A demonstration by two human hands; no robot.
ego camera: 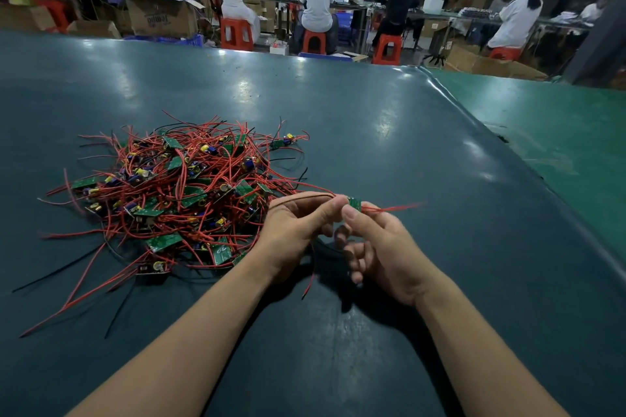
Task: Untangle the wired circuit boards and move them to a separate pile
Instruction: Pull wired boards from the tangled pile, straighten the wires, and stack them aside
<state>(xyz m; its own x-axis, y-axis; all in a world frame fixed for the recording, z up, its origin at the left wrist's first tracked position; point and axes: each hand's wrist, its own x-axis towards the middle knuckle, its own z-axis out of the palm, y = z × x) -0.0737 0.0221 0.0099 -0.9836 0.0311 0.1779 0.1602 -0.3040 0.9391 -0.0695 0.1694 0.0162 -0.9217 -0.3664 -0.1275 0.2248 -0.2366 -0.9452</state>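
Observation:
A tangled pile of small green circuit boards (176, 193) with red and black wires lies on the dark green table mat (389, 145), left of centre. Just right of the pile, my left hand (298, 230) and my right hand (376, 247) meet above the mat. Between their fingertips sits one small green circuit board (354, 202), pinched from both sides. Its red wires (393, 208) stick out to the right, blurred. Another red wire (310, 281) hangs down below my hands. A red wire runs from the held board back toward the pile.
The mat ends at a raised seam (474, 118) on the right, with a lighter green surface (559, 132) beyond it. Behind the table, several people sit on red stools (237, 34) at workbenches among cardboard boxes (162, 15).

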